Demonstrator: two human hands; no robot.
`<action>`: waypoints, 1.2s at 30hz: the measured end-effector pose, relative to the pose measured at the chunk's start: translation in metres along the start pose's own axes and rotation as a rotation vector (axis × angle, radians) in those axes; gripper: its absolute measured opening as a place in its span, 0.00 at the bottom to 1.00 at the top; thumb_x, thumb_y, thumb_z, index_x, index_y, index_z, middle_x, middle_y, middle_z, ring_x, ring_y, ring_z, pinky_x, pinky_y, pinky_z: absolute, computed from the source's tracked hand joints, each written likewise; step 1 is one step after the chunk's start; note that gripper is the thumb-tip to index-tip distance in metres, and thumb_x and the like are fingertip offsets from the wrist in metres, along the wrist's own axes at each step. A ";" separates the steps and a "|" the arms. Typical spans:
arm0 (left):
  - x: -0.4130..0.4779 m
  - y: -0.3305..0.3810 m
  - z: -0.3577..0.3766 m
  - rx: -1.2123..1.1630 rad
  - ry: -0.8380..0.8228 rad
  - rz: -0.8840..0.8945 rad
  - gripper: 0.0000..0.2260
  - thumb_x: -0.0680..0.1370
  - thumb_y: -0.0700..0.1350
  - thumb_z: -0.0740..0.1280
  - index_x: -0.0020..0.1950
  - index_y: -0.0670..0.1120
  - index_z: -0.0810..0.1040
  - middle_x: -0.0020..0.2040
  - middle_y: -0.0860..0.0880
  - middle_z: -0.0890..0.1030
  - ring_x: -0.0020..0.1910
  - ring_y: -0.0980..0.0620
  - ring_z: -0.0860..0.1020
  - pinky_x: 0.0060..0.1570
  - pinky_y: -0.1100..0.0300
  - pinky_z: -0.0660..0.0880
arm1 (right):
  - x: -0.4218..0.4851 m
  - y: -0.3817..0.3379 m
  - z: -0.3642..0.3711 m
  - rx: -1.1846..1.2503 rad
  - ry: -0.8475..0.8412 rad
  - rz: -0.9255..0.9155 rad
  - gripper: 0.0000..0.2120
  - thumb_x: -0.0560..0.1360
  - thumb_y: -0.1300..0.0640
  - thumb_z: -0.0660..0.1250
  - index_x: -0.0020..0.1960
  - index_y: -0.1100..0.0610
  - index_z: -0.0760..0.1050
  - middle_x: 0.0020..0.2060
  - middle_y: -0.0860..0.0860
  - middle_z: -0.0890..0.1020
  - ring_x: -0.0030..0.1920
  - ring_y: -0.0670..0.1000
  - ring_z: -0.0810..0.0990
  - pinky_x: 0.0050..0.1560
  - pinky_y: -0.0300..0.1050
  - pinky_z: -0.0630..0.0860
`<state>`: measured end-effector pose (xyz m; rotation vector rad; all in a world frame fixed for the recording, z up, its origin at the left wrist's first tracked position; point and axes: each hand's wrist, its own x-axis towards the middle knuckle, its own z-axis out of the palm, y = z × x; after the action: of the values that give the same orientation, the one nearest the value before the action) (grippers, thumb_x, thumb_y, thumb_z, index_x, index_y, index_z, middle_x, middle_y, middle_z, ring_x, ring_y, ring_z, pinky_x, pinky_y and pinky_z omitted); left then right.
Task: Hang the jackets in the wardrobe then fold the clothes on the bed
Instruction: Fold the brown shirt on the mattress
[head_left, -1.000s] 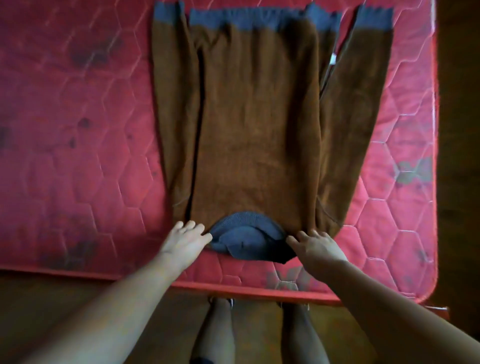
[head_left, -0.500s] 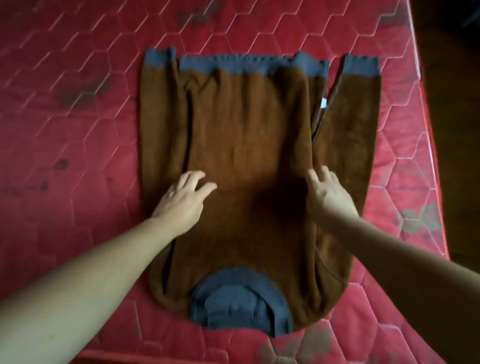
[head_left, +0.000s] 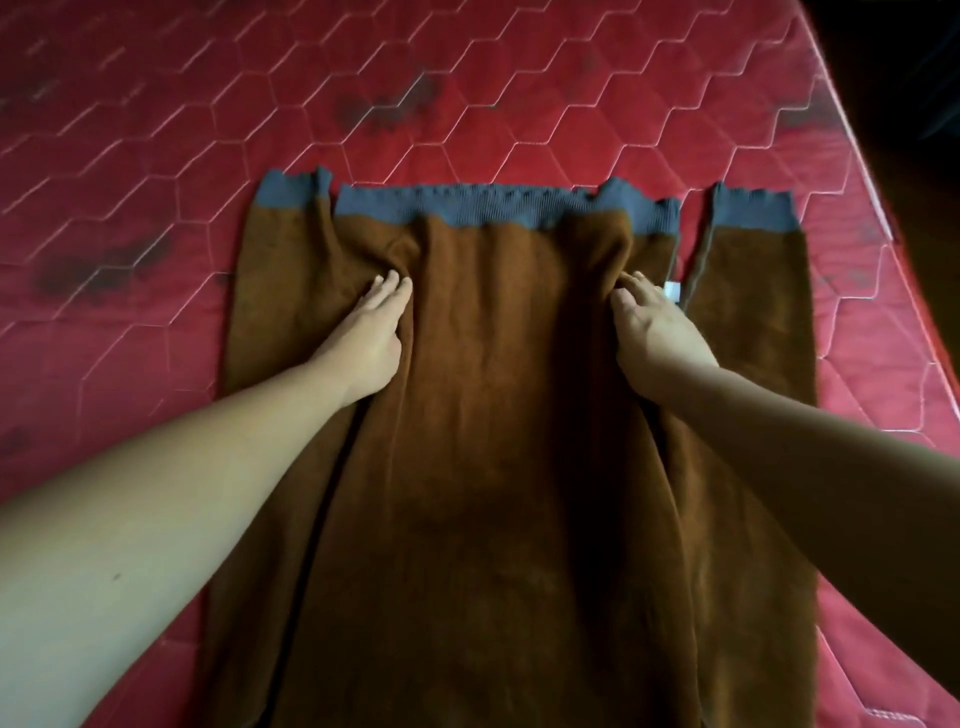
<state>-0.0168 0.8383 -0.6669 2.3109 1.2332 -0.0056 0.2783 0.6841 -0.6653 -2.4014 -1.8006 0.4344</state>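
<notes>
- Two hands on one garment: left hand (head_left: 371, 332) and right hand (head_left: 654, 332) both rest on the brown sweater (head_left: 493, 441), towards its far end.
- Left hand: released, fingers straight, palm down, pressing the cloth, which puckers at the fingertips.
- Right hand: fingers slightly bent, tips on the body's right edge beside a white tag (head_left: 673, 291); pinching or only pressing, cannot tell.
- Grey hem band (head_left: 493, 208) lies just beyond both hands.
- Sweater lies flat on the red quilted bed (head_left: 156, 156), one sleeve along each side.
</notes>
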 end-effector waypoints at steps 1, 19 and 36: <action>0.005 -0.001 0.003 0.025 -0.013 -0.001 0.31 0.81 0.34 0.53 0.82 0.46 0.46 0.83 0.47 0.47 0.81 0.52 0.44 0.80 0.54 0.46 | 0.004 -0.004 0.007 0.012 0.004 0.020 0.23 0.81 0.63 0.50 0.76 0.66 0.61 0.79 0.62 0.58 0.81 0.60 0.51 0.80 0.57 0.53; 0.026 -0.060 -0.044 0.274 -0.244 -0.383 0.28 0.85 0.59 0.46 0.81 0.57 0.36 0.78 0.56 0.28 0.79 0.51 0.33 0.76 0.35 0.42 | 0.024 0.084 -0.041 -0.349 -0.215 0.167 0.34 0.83 0.56 0.51 0.80 0.36 0.37 0.82 0.48 0.40 0.81 0.53 0.40 0.76 0.64 0.54; 0.098 -0.052 -0.015 0.373 0.113 -0.202 0.31 0.78 0.69 0.40 0.81 0.61 0.43 0.83 0.48 0.41 0.81 0.49 0.39 0.78 0.45 0.38 | 0.106 0.071 0.008 -0.128 0.060 0.289 0.41 0.70 0.18 0.34 0.79 0.34 0.41 0.82 0.52 0.43 0.81 0.55 0.36 0.77 0.65 0.38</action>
<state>-0.0035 0.9446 -0.7000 2.5120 1.6360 -0.1928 0.3690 0.7639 -0.7081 -2.7431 -1.5039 0.2756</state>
